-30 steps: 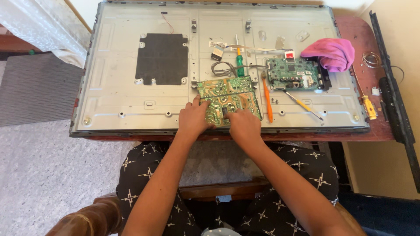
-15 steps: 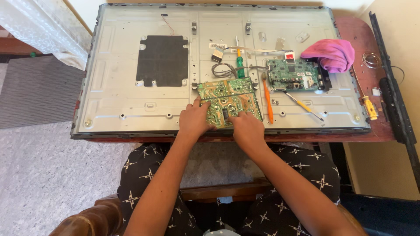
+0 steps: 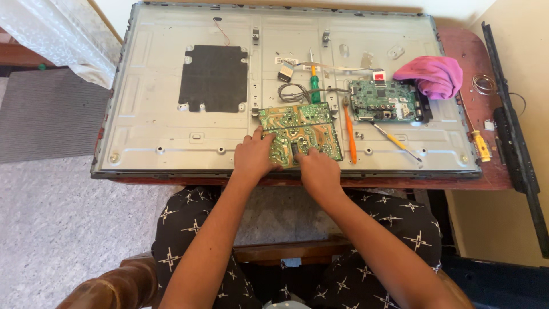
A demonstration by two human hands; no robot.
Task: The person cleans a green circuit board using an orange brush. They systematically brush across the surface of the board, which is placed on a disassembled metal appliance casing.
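Observation:
A green circuit board (image 3: 303, 129) lies solder side up on the grey metal back panel of a flat screen (image 3: 154, 126). My left hand (image 3: 255, 155) rests on the board's lower left corner, fingers curled over its edge. My right hand (image 3: 318, 168) presses on the board's lower middle, fingers on its surface. Both hands touch the board at its near edge. A second green circuit board (image 3: 384, 99) sits to the right, component side up, with grey cables (image 3: 291, 91) leading toward it.
An orange-handled tool (image 3: 349, 133) lies right of the board, a green-handled screwdriver (image 3: 314, 86) behind it, a yellow-handled one (image 3: 394, 139) further right. A pink cloth (image 3: 432, 75) sits at back right. A black bezel strip (image 3: 514, 143) lies along the red table's right edge (image 3: 486, 171).
Both hands stay on the circuit board; the right hand has shifted slightly along its near edge. The board has barely moved.

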